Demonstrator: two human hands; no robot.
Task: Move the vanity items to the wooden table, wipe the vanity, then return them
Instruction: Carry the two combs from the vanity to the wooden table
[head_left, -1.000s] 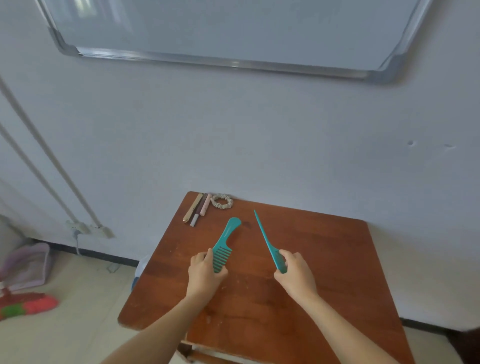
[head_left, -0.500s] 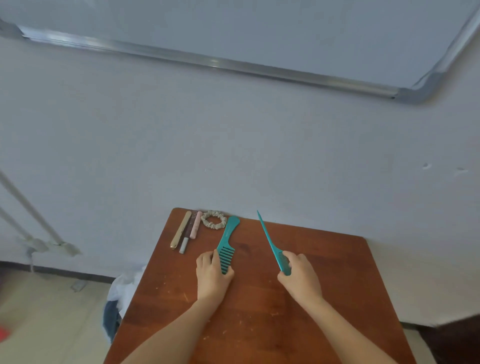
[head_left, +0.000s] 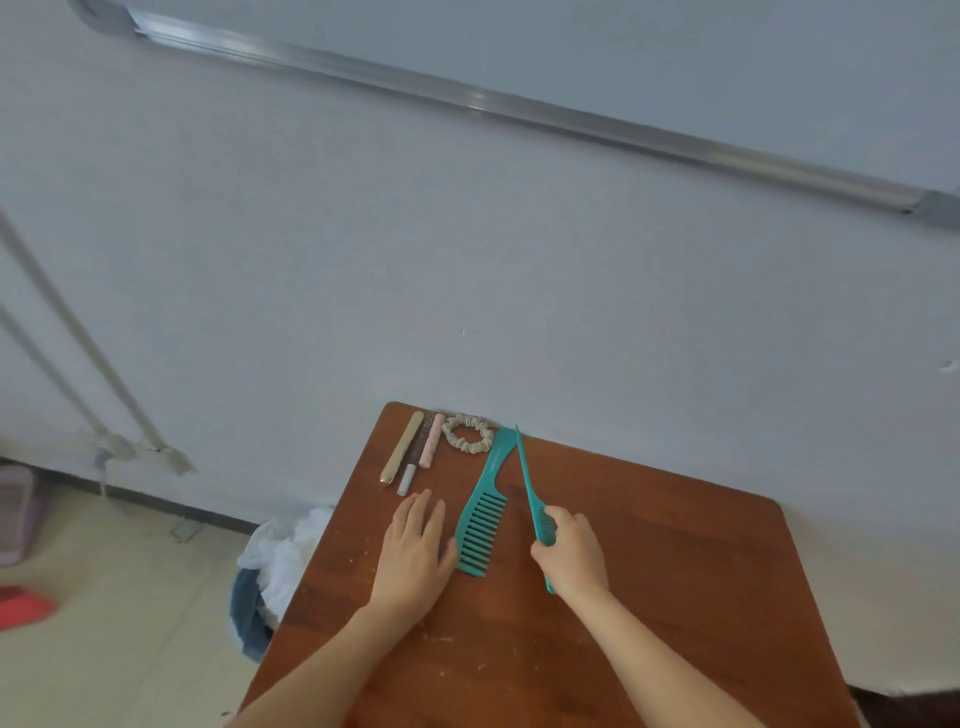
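Note:
A teal wide-tooth comb (head_left: 483, 512) lies flat on the wooden table (head_left: 675, 597), handle toward the wall. My left hand (head_left: 415, 556) rests open on the table just left of it, thumb beside the teeth. My right hand (head_left: 571, 556) is closed around a teal tail comb (head_left: 527, 480), whose thin tail points toward the wall beside the wide comb's handle. At the table's far left corner lie a gold tube (head_left: 401, 454), a dark and grey stick (head_left: 410, 467), a pink tube (head_left: 431, 441) and a beige scrunchie (head_left: 467, 433).
The table stands against a white wall under a whiteboard's metal frame (head_left: 519, 111). Left of the table on the floor is a bin with a white bag (head_left: 280, 561). Pipes (head_left: 78, 338) run down the wall at left. A red object (head_left: 21, 605) lies on the floor.
My left hand has let go of the wide-tooth comb, which now lies on the table. My right hand has brought the tail comb down beside it. The view has shifted closer.

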